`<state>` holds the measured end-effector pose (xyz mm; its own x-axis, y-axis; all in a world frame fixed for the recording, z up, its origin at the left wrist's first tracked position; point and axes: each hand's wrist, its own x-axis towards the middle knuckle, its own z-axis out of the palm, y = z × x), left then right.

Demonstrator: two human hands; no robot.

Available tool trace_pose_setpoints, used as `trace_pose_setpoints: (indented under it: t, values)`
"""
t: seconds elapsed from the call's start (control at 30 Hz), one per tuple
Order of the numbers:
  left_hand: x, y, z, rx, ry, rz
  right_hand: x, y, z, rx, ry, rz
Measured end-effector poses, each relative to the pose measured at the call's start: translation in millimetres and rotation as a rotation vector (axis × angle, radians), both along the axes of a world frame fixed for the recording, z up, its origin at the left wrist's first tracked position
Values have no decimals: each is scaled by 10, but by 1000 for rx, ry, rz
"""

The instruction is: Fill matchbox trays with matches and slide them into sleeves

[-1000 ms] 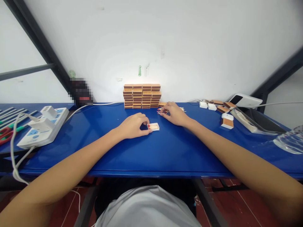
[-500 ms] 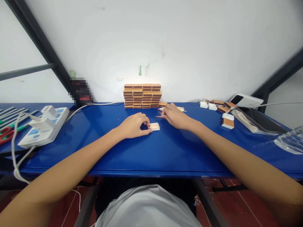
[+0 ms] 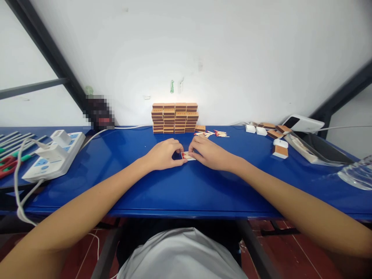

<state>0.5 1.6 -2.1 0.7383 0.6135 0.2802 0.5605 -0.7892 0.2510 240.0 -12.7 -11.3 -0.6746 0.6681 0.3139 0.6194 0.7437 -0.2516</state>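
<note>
A small white matchbox tray [image 3: 192, 159] lies on the blue table with several red-headed matches [image 3: 185, 155] inside. My left hand [image 3: 166, 154] pinches the tray's left end between thumb and fingers. Over the right end, my right hand [image 3: 209, 152] is closed, its thumb and fingertips at a match down in the tray; the fingers cover most of that end. Behind my right hand lies a loose scatter of matches [image 3: 222, 133]. A tall stack of closed matchboxes [image 3: 175, 120] stands against the wall, and a single matchbox [image 3: 200, 128] sits at its right foot.
Several loose matchboxes [image 3: 274, 134] and a white case [image 3: 280, 143] lie at the right, near a dark pouch [image 3: 325, 149] and a white device [image 3: 303, 123]. At the left are a power strip [image 3: 58, 155] with cables and red-handled scissors [image 3: 8, 164].
My right hand has moved left and toward me from beside the match pile to the tray, bringing a match. My left hand has kept its place on the tray.
</note>
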Motion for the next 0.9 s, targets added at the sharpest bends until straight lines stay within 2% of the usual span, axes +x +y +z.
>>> trace_pose_setpoints:
  t: [0.17,0.33,0.43,0.57,0.73,0.9]
  values:
    - [2,-5,5,7,12,3,31,97,10,29,77,-16]
    - [1,0,1,0,19,3,464,444,18,89,107,-211]
    - [-1,7,-7,6,16,1,696,607,-24,46,66,-251]
    - [2,4,-2,1,18,3,634,633,-108,-43,89,-354]
    - [-1,-2,10,3,19,7,412,581,-137,-49,-5,-379]
    - [-6,9,-9,3,16,-1,721,670,-68,-83,-67,-321]
